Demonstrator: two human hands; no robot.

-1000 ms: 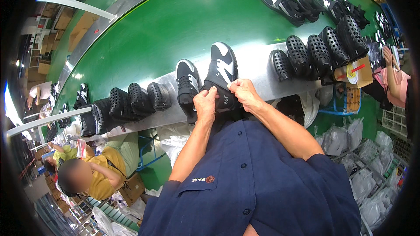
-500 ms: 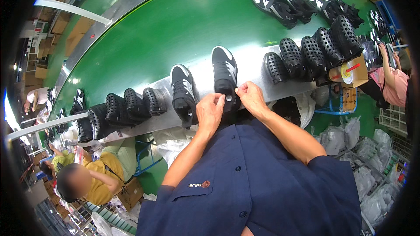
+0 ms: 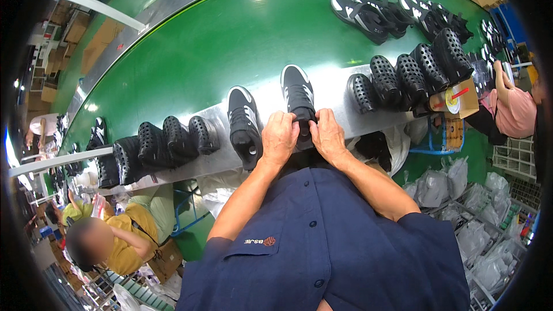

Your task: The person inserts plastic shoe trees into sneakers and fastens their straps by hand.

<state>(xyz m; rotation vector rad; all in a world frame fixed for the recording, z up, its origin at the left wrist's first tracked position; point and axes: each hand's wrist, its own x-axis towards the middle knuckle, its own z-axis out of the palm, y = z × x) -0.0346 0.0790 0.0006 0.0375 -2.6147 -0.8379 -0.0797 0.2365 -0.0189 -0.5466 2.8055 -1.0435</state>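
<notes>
A black sneaker point(image 3: 298, 95) with a white toe edge stands on the metal ledge in front of me, its toe pointing away. My left hand point(image 3: 280, 138) pinches the left side of its ankle opening, thumb turned inward. On the opposite side, my right hand point(image 3: 327, 137) grips the collar with fingers bent over it. Both hands partly cover the heel and opening. Just left of them is a matching sneaker point(image 3: 241, 118), untouched, with a pale insole showing inside.
Black perforated shoe forms line the ledge at left point(image 3: 177, 138) and right point(image 3: 387, 83). Several finished-looking sneakers point(image 3: 363, 17) lie on the green belt point(image 3: 201, 52). A cardboard box point(image 3: 468, 101) sits at right. Co-workers in yellow point(image 3: 128, 236) and pink point(image 3: 514, 112) flank me.
My hands have shifted from the heel end a little farther up the ankle opening, and both now press closer on the collar. The scene has shifted slightly with my head.
</notes>
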